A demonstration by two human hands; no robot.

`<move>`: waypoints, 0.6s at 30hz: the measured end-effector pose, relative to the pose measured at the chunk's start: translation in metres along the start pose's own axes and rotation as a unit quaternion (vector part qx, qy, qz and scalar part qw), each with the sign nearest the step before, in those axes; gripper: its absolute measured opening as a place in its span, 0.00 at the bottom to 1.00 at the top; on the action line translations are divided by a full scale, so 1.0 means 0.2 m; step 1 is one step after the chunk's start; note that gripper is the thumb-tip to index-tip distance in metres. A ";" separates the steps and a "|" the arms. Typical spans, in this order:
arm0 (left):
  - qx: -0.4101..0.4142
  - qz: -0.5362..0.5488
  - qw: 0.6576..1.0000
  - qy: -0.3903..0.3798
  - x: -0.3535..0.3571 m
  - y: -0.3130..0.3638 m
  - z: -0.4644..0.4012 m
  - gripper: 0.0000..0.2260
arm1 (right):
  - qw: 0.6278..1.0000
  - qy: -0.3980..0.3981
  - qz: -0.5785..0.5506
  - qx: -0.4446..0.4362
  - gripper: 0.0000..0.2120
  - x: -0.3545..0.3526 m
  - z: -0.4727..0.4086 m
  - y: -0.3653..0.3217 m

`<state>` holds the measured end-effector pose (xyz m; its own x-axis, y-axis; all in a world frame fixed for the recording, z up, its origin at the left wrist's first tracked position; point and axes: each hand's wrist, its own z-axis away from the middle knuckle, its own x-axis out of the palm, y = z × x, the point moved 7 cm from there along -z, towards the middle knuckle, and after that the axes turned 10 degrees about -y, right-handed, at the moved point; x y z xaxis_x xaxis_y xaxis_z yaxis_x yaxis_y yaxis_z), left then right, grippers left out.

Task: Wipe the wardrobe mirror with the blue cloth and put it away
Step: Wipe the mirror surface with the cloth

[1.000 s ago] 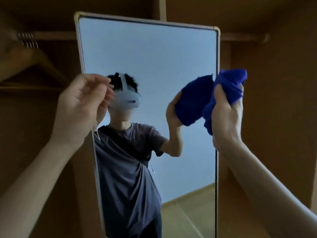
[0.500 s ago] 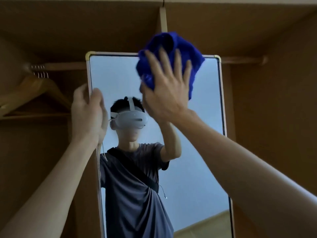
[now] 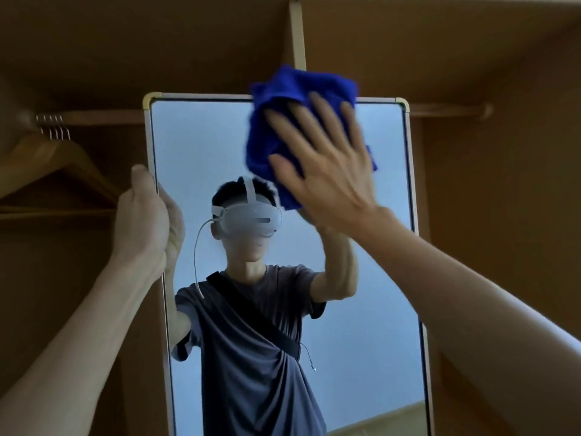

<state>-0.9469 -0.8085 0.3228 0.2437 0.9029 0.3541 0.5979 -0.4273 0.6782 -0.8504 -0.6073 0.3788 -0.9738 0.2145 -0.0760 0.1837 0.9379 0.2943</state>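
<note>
While the right hand, fingers spread flat, presses the fuzzy, bunched blue cloth against the top of the tall, smooth, rounded-corner mirror, now slightly lower than before, the left hand grips its left frame edge

There was one mirror, its left edge gripped by the left hand, and one blue cloth lay under the flat fingers of the right hand: two hands in all. Left of the left hand hung wooden hangers; four wire hooks could be counted above them. One rail ran out beyond the right hand.
</note>
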 end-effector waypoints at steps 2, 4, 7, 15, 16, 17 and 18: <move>0.003 -0.021 1.000 0.014 -0.01 0.00 -0.01 0.18 | 0.995 -0.033 -0.002 0.095 0.29 0.01 0.06 0.23; 0.008 -0.042 0.999 0.015 -0.01 -0.01 -0.04 0.20 | 0.979 -0.058 -0.021 0.193 0.34 0.02 0.12 0.41; 0.009 -0.063 0.998 0.018 -0.02 -0.04 -0.07 0.20 | 0.964 -0.063 -0.073 0.248 0.34 0.05 0.14 0.44; -0.007 0.060 0.998 -0.003 -0.07 -0.12 -0.15 0.16 | 0.988 -0.060 -0.112 0.083 0.30 0.08 -0.07 -0.19; -0.017 0.090 0.996 -0.005 -0.05 -0.12 -0.13 0.13 | 0.982 -0.060 -0.169 0.060 0.28 0.07 -0.10 -0.27; -0.020 0.098 0.995 -0.014 -0.04 -0.11 -0.12 0.11 | 0.974 -0.073 -0.213 0.035 0.27 0.06 -0.11 -0.35; -0.029 0.094 0.995 -0.023 -0.03 -0.10 -0.11 0.10 | 0.966 -0.084 -0.246 0.013 0.26 0.06 -0.11 -0.43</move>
<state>-0.9766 -0.8064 0.3221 0.3825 0.8073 0.4494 0.4941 -0.5897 0.6388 -0.8800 -0.6916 0.3743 -0.9089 -0.2186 -0.3550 -0.2891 0.9441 0.1587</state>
